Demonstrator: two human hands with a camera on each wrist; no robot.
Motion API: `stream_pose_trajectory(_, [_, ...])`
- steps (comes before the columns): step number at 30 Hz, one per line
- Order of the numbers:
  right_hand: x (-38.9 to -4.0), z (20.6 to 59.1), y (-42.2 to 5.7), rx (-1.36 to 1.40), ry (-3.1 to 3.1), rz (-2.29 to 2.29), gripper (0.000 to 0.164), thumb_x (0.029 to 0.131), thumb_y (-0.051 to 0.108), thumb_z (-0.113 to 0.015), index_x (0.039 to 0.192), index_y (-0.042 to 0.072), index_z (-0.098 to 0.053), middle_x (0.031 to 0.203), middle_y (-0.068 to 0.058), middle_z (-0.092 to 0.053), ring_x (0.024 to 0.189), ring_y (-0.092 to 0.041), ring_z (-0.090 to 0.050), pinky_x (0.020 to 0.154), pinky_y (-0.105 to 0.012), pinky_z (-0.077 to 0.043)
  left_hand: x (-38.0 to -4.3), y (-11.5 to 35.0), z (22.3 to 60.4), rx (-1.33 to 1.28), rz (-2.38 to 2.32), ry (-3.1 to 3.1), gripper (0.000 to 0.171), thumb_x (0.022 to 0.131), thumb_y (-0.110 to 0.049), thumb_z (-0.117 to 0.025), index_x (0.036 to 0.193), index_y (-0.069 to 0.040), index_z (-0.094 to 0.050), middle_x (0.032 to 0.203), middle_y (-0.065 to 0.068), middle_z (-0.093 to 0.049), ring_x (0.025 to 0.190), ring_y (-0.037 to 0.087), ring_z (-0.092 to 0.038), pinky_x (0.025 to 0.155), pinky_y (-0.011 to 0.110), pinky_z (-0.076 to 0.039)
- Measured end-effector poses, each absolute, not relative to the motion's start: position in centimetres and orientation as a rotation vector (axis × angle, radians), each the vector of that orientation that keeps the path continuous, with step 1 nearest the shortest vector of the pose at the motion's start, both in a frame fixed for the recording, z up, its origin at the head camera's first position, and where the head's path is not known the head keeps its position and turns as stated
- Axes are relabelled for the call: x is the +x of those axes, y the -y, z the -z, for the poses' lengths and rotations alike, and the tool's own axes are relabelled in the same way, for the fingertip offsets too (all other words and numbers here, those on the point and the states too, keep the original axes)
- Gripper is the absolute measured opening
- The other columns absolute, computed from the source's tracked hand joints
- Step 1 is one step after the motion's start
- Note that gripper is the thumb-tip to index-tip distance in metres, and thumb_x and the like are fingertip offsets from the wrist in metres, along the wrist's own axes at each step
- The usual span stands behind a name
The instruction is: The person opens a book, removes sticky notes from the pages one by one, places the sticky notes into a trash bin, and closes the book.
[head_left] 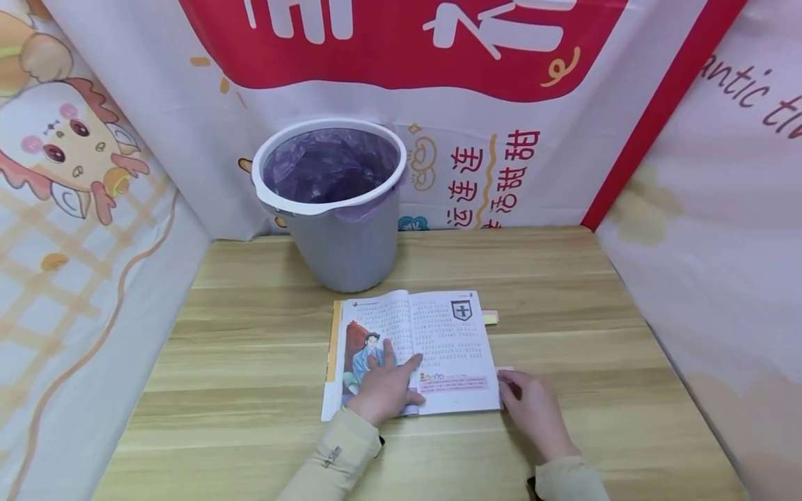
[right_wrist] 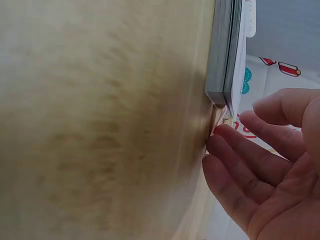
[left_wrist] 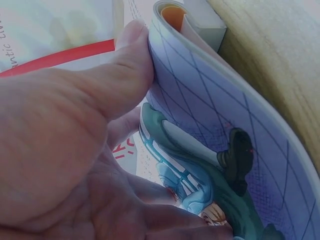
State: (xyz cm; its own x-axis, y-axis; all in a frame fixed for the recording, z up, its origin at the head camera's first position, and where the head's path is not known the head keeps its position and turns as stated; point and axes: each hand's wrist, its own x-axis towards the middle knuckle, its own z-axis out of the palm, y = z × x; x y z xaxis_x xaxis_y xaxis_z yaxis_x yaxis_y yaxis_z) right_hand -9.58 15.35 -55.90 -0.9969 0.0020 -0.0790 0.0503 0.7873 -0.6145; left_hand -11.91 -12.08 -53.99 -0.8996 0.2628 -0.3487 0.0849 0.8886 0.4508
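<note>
Book (head_left: 447, 358) lies open on the bench (head_left: 250, 369), in front of the bin (head_left: 351, 247). I read the left grip (head_left: 386, 386) as unclenched, fingers spread over the left page. The right grip (head_left: 535, 412) meets the pink tab (head_left: 505, 369); from my feeds, I cannot tell whether it pinches.
</note>
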Motion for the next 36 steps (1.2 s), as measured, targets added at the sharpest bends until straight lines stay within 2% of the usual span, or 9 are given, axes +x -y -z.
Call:
stream_pose_trajectory(4, [-9.1,56.0,-15.4,0.077,-2.887,1.016,0.027,0.092,0.010,-0.068,0.119,0.005,-0.071,0.119,-0.016,-0.069,0.115,-0.037,-0.062,0.097,-0.055,-0.047,-11.9,11.9,54.0,0.262,-0.596,-2.648,0.078,0.080,-0.047,-0.076,0.149,-0.026,-0.048,0.156,0.038,-0.009,0.131,0.070,-0.018,0.099,0.072,-0.034])
stream_pose_trajectory(18, [-8.5,56.0,-13.6,-0.024,-2.935,1.092,0.028,0.087,0.002,-0.067,0.115,0.005,-0.073,0.116,-0.015,-0.070,0.110,-0.035,-0.064,0.094,-0.052,-0.050,-11.8,11.8,54.1,0.239,-0.587,-2.637,0.077,0.081,-0.047,-0.076,0.149,-0.028,-0.046,0.157,0.036,-0.007,0.132,0.069,-0.015,0.100,0.073,-0.032])
stream_pose_trajectory(25, [-8.4,55.7,-13.1,0.001,-2.923,1.114,0.031,0.086,0.000,-0.068,0.116,0.004,-0.072,0.120,-0.019,-0.067,0.115,-0.040,-0.060,0.098,-0.054,-0.047,-12.0,11.8,54.0,0.240,-0.584,-2.644,0.077,0.081,-0.046,-0.076,0.149,-0.027,-0.047,0.157,0.036,-0.008,0.132,0.069,-0.017,0.100,0.072,-0.033])
stream_pose_trajectory(33, [-8.5,56.1,-12.9,0.039,-2.955,1.159,0.037,0.082,-0.003,-0.071,0.119,0.006,-0.070,0.119,-0.017,-0.068,0.112,-0.036,-0.063,0.094,-0.051,-0.050,-12.0,11.8,54.0,0.238,-0.585,-2.644,0.077,0.081,-0.046,-0.076,0.149,-0.027,-0.047,0.158,0.035,-0.008,0.131,0.069,-0.018,0.100,0.072,-0.034])
stream_pose_trajectory(36, [-8.4,56.0,-12.8,0.089,-2.948,1.178,0.041,0.082,-0.002,-0.072,0.122,0.006,-0.069,0.122,-0.018,-0.066,0.116,-0.037,-0.060,0.098,-0.051,-0.048,-11.9,11.8,54.1,0.240,-0.588,-2.645,0.077,0.080,-0.047,-0.076,0.149,-0.028,-0.047,0.157,0.036,-0.008,0.131,0.069,-0.018,0.099,0.072,-0.034])
